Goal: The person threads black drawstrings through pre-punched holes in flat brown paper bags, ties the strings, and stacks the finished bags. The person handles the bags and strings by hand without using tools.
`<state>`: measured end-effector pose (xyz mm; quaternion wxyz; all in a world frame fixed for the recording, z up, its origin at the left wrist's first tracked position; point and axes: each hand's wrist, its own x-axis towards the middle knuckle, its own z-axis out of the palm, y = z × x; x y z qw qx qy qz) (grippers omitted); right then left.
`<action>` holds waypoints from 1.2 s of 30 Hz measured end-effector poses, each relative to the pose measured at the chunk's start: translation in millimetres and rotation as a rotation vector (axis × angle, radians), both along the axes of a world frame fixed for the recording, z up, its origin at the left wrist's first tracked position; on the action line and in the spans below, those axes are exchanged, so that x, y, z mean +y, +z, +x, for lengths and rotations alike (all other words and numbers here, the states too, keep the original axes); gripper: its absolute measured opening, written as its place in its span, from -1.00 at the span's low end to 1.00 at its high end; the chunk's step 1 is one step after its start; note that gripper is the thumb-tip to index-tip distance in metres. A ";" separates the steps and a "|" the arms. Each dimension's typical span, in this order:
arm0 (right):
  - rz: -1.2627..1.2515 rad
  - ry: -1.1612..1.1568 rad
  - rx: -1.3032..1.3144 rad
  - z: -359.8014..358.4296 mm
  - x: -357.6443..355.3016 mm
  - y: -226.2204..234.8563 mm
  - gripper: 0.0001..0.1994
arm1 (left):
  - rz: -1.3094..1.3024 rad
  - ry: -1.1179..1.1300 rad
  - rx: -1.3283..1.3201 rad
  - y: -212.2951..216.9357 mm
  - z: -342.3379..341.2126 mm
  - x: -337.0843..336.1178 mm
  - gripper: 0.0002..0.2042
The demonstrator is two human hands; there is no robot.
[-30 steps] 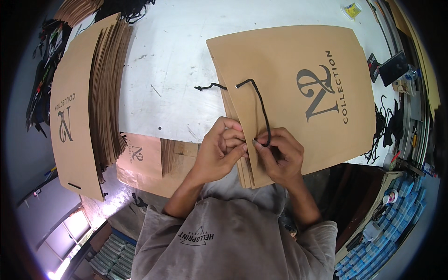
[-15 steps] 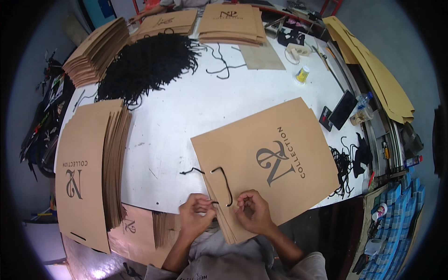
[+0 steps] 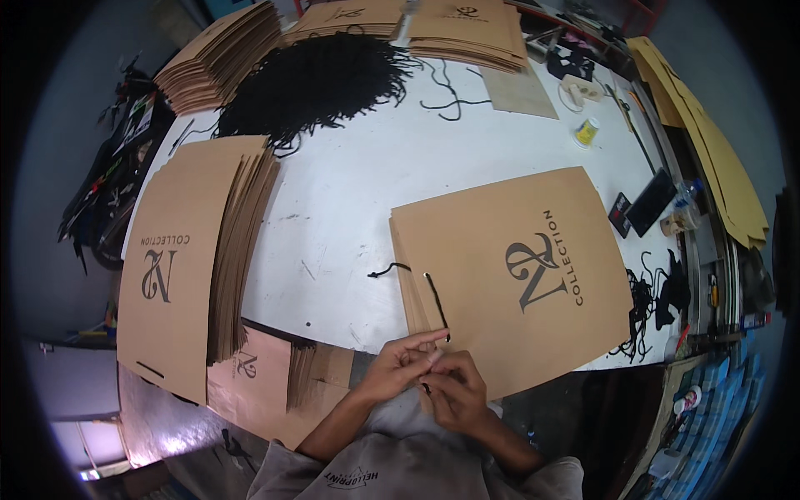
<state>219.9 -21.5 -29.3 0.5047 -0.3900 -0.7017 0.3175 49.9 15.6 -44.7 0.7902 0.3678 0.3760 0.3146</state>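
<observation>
A brown paper bag (image 3: 492, 250) with dark print lies tilted at the table's front edge, on top of further layers of brown paper. A black cord (image 3: 437, 302) runs taut between two holes near its left edge. One knotted cord end (image 3: 385, 271) sticks out past that edge. My left hand (image 3: 404, 364) is pinched at the lower hole, its index finger reaching along the paper. Against it my right hand (image 3: 457, 392) is closed, with a dark bit of cord showing at its fingers. The fingers overlap and hide most of this cord end.
Stacks of brown bags stand at the left (image 3: 179, 242), far left (image 3: 221, 58) and back (image 3: 467, 37). A heap of black cords (image 3: 312, 87) lies behind. Toward the right are a yellow-white cup (image 3: 586, 132), a phone (image 3: 650, 202) and loose black cords (image 3: 642, 312).
My hands have come together at the bag's lower hole; before, they were apart. The cord now lies straight between the holes instead of looping loosely. The whole view has shifted.
</observation>
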 end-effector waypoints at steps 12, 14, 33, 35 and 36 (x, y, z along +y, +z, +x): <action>-0.168 -0.006 0.162 -9.4 7.2 14.7 -0.88 | 0.044 0.043 -0.073 -3.0 -4.6 -3.2 -0.41; -0.336 -0.168 0.167 -11.3 21.7 10.5 -0.90 | 0.112 0.161 0.064 -8.5 -5.9 -7.6 -0.51; -0.556 0.137 0.107 29.2 53.9 -10.6 -0.92 | 0.636 0.256 0.299 -13.1 -6.2 8.1 -0.77; -0.539 0.128 0.113 27.8 54.0 -9.4 -0.93 | 0.642 0.323 0.315 -16.0 1.2 5.5 -0.79; -0.530 0.125 0.116 26.6 54.0 -8.0 -0.93 | 0.619 0.335 0.317 -14.6 2.9 5.4 -0.83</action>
